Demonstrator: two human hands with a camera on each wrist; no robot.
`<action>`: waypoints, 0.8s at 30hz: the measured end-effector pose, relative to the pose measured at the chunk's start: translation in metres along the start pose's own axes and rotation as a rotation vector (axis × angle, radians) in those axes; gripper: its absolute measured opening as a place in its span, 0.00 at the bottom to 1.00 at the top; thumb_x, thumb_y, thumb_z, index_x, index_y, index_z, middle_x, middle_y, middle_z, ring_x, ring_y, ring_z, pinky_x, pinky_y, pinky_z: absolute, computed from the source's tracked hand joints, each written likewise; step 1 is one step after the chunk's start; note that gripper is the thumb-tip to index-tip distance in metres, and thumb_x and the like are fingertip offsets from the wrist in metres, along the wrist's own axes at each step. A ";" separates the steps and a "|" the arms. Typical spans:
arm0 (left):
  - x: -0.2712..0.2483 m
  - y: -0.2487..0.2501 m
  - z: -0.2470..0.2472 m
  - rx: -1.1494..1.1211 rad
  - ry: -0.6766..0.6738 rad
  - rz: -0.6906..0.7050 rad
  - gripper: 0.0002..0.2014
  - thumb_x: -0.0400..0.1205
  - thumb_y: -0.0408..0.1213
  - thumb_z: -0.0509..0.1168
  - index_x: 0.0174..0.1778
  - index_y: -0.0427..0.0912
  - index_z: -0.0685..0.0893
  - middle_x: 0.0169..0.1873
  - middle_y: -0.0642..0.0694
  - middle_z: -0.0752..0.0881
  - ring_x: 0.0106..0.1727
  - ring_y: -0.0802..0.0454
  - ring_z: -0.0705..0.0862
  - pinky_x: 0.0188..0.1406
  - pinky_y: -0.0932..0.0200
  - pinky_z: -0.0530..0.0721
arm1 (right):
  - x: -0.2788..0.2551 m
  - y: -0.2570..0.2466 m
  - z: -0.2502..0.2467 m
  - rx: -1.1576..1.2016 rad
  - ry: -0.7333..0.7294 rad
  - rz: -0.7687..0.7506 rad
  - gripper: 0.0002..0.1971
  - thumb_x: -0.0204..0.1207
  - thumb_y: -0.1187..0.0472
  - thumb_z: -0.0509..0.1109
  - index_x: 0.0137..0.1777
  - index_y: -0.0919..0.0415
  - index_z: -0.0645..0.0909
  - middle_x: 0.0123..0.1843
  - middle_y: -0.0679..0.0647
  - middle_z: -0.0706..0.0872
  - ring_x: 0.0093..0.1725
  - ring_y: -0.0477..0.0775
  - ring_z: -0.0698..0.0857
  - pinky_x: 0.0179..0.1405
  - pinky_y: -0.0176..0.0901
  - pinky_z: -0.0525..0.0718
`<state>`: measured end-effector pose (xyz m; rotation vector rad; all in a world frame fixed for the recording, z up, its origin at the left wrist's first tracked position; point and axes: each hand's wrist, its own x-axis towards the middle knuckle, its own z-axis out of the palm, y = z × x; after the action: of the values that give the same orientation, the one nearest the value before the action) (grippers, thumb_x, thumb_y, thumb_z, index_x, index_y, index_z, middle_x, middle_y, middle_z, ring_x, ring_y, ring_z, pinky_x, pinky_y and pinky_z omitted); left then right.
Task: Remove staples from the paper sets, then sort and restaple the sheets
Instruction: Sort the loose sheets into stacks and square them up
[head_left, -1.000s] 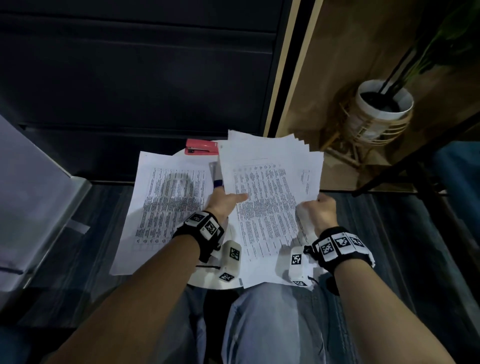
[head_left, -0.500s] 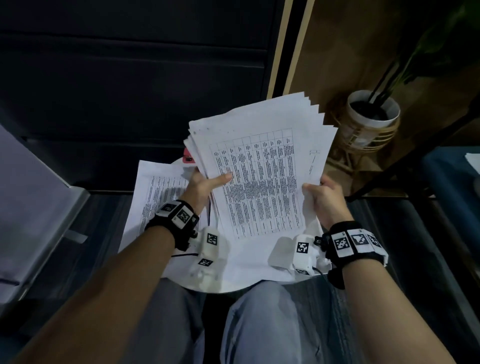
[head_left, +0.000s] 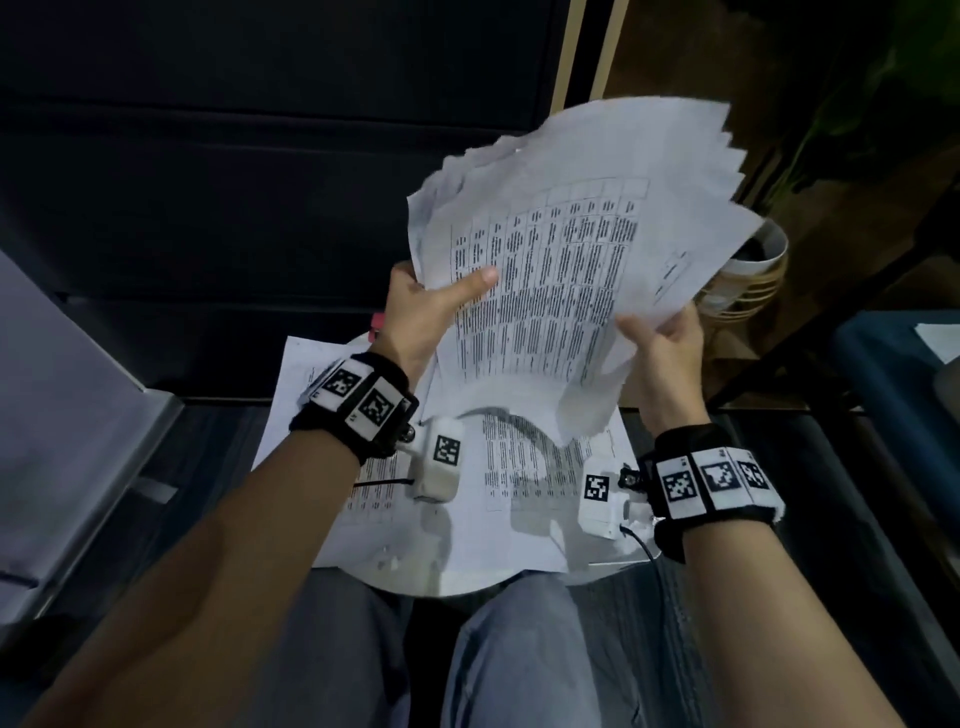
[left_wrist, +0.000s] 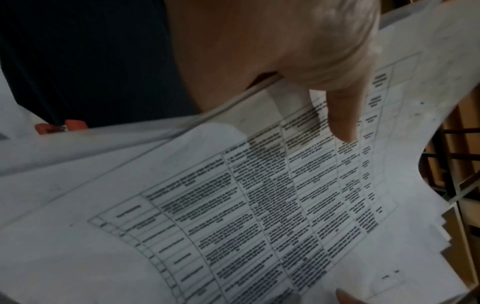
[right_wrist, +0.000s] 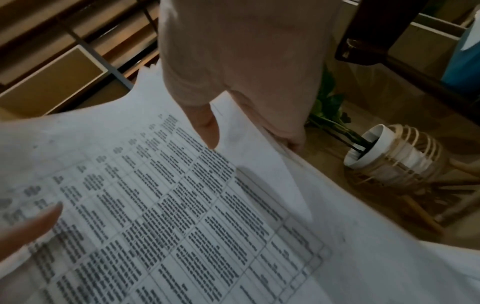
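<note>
I hold a thick fanned stack of printed sheets in the air above the small round white table. My left hand grips the stack's left edge, thumb on the top sheet. My right hand grips its lower right edge, thumb on top of the paper. More printed sheets lie flat on the table. A red stapler peeks out behind my left wrist, also a red sliver of stapler in the left wrist view.
A white plant pot in a rattan stand sits on the floor at the right, its pot close under the stack. A grey seat lies to the left, a blue seat at the right. My knees are under the table.
Both hands have lifted the stack up off the table and away from me, tilting its far end to the right; the sheets underneath on the table are now uncovered.
</note>
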<state>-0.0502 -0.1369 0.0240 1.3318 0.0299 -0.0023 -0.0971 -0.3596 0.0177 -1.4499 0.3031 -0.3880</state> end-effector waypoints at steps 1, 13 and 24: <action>-0.003 0.004 0.001 0.007 -0.040 0.016 0.26 0.68 0.38 0.80 0.58 0.47 0.76 0.53 0.54 0.85 0.54 0.61 0.85 0.59 0.58 0.80 | -0.001 -0.001 0.001 -0.008 -0.012 -0.007 0.26 0.73 0.79 0.67 0.71 0.65 0.72 0.62 0.55 0.86 0.61 0.49 0.85 0.61 0.39 0.83; 0.002 -0.005 0.004 0.038 0.165 0.028 0.08 0.77 0.35 0.73 0.49 0.44 0.82 0.46 0.48 0.88 0.49 0.54 0.87 0.52 0.58 0.83 | 0.004 0.020 0.010 -0.059 0.105 -0.044 0.27 0.70 0.73 0.75 0.66 0.59 0.71 0.60 0.55 0.82 0.60 0.49 0.82 0.62 0.43 0.79; 0.001 -0.006 -0.021 -0.331 0.244 -0.286 0.23 0.77 0.40 0.73 0.66 0.36 0.80 0.58 0.42 0.87 0.57 0.41 0.87 0.49 0.47 0.87 | -0.023 0.058 0.002 0.403 0.042 0.738 0.10 0.77 0.73 0.68 0.58 0.71 0.80 0.37 0.61 0.90 0.31 0.56 0.90 0.27 0.42 0.87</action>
<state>-0.0501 -0.1177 0.0131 0.9815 0.4114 -0.0743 -0.1128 -0.3438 -0.0404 -0.8544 0.7183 0.1215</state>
